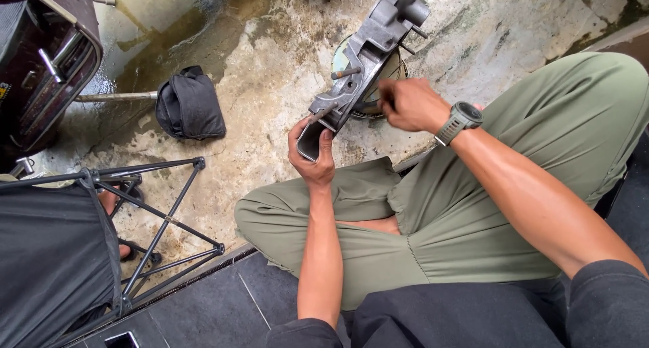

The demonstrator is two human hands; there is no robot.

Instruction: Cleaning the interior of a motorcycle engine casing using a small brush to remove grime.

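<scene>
My left hand (pixel 312 157) grips the near, open end of a long grey metal engine casing (pixel 365 50) that slants up and away over the wet concrete floor. My right hand (pixel 409 103), a green watch on its wrist, is closed and blurred right beside the casing's middle; whether it holds a small tool I cannot tell. A round disc-like part (pixel 392 71) lies on the floor under the casing. I sit cross-legged in olive trousers.
A folded black cloth bag (pixel 190 105) lies on the floor at the left. A black folding stool frame (pixel 159 213) with dark fabric stands at lower left, another person's sandalled foot (pixel 111 202) beside it. A dark vehicle body (pixel 40 57) fills the top-left corner.
</scene>
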